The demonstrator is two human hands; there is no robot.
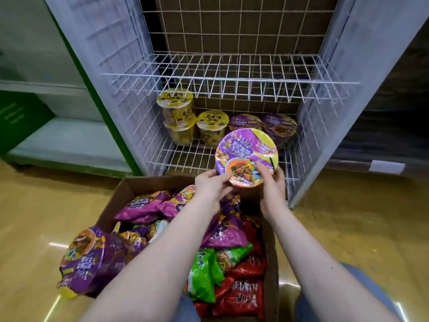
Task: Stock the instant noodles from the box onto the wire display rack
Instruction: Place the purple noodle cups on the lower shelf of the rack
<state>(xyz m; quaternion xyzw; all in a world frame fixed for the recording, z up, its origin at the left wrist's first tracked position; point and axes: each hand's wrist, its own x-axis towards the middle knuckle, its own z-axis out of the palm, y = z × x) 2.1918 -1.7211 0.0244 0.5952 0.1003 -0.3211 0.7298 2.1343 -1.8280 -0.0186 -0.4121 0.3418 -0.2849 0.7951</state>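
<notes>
Both hands hold one purple noodle bowl (pixel 247 156) by its near rim, lid tilted toward the camera: the left hand (pixel 212 183) pinches the lower left edge, the right hand (pixel 272 182) closes on the lower right edge with its thumb over the lid. The bowl hangs above the far end of the cardboard box (pixel 120 194) and just in front of the lower shelf (pixel 185 159) of the wire display rack (pixel 232 77), not yet set down. The work looks early, by my reading. On that lower shelf stand three yellow cups (pixel 176 108), two of them stacked at the left, and two purple bowls (pixel 262 124) at the back right; the front of the shelf is bare wire, and the upper shelf (pixel 220 68) carries nothing. The box remains heaped with noodle packets (pixel 222 235) in purple, green and red, and a purple multipack (pixel 86 256) hangs over its left wall, so most of the stock is still to be moved
</notes>
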